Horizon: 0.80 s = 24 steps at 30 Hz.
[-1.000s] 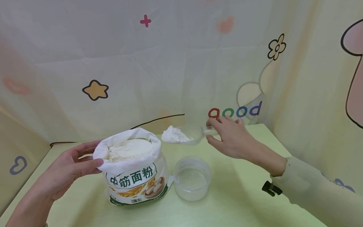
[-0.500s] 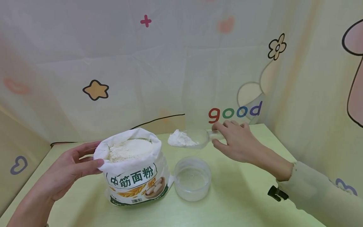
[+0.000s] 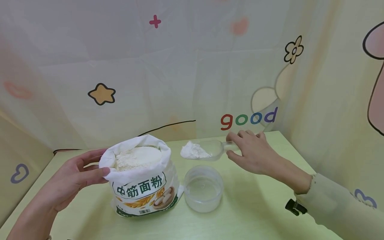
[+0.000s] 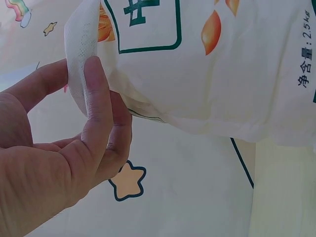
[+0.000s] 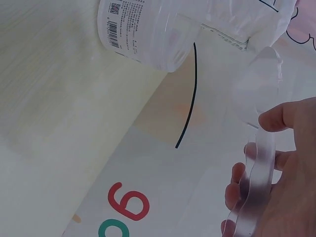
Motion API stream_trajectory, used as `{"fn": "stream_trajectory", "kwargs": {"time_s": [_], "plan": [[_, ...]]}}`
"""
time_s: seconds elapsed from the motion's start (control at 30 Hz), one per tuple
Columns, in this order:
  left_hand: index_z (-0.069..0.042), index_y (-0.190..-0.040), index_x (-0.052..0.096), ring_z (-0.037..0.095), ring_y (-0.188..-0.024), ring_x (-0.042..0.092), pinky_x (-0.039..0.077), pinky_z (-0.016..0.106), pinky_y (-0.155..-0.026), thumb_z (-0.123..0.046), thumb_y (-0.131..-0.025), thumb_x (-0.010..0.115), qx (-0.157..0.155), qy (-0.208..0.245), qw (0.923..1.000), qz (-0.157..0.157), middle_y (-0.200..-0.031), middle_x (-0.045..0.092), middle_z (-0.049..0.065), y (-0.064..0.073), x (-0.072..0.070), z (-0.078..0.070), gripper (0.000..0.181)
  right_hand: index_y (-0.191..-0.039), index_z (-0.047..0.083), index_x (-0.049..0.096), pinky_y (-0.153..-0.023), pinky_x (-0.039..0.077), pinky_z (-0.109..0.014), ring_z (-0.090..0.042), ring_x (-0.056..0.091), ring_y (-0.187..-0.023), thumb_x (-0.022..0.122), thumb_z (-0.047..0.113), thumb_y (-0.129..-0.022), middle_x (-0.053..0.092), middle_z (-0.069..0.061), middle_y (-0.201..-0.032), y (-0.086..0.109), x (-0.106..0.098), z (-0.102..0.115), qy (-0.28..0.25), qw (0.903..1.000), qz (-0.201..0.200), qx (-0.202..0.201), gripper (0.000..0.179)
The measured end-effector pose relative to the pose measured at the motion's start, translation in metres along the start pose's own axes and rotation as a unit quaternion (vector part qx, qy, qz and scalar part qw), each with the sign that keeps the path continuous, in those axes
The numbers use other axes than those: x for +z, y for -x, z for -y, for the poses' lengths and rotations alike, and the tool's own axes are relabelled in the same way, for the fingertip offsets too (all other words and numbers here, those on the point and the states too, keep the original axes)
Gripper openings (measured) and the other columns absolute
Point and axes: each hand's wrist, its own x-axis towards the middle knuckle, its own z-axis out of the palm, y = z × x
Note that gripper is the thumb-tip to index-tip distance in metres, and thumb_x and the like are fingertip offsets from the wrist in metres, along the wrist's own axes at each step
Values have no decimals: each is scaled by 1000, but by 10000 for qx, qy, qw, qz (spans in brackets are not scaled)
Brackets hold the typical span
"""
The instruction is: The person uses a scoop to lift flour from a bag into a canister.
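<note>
My left hand (image 3: 76,175) pinches the rolled-down rim of a white flour bag (image 3: 144,191) between thumb and fingers; in the left wrist view the fold (image 4: 81,59) of the rim lies between them. The bag stands upright, open at the top, with flour (image 3: 138,158) showing near its mouth. My right hand (image 3: 253,151) grips the handle of a clear plastic scoop (image 3: 214,149), held level in the air right of the bag. A heap of white flour (image 3: 194,150) fills the scoop's front. Below the scoop stands a clear round tub (image 3: 203,190), without a lid, beside the bag.
Everything stands on a pale yellow-green table (image 3: 249,206). A printed curtain (image 3: 168,76) hangs close behind it and along both sides. A black clip (image 3: 296,207) is on the right sleeve. The tub carries a printed label (image 5: 123,24) on its side.
My right hand has moved the loaded scoop right and a little lower, away from the bag's mouth and over the tub's far side. The left hand, bag and tub have stayed put.
</note>
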Motion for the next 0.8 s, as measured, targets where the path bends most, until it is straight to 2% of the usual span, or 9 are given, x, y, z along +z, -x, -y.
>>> {"fn": "stream_trajectory", "kwargs": {"time_s": [0.33,0.6,0.8], "plan": [[5,-156,31,23,-104,69,61,36,-86,-5,-100,66,-24,-24,10000,-6,-137,49,10,0,1,-1,66,-121,17,65,-78,38,-52,-25,54,-92,61,31,-97,60,-3,-100,5,3,-4,107,9998,147,-32,28],[4,-157,29,21,-105,69,61,36,-86,-8,-101,66,-86,-109,9999,-36,-144,42,18,0,1,-1,68,-119,17,65,-76,39,-51,-24,54,-91,62,30,-96,58,0,-95,8,6,-8,207,9995,219,-60,27],[5,-156,30,22,-104,69,61,36,-85,-6,-100,66,-102,-47,9999,-51,-140,46,13,-1,0,0,67,-119,17,66,-78,41,-56,-26,54,-92,62,30,-95,61,-2,-96,8,10,-9,285,9989,354,-80,28]]}}
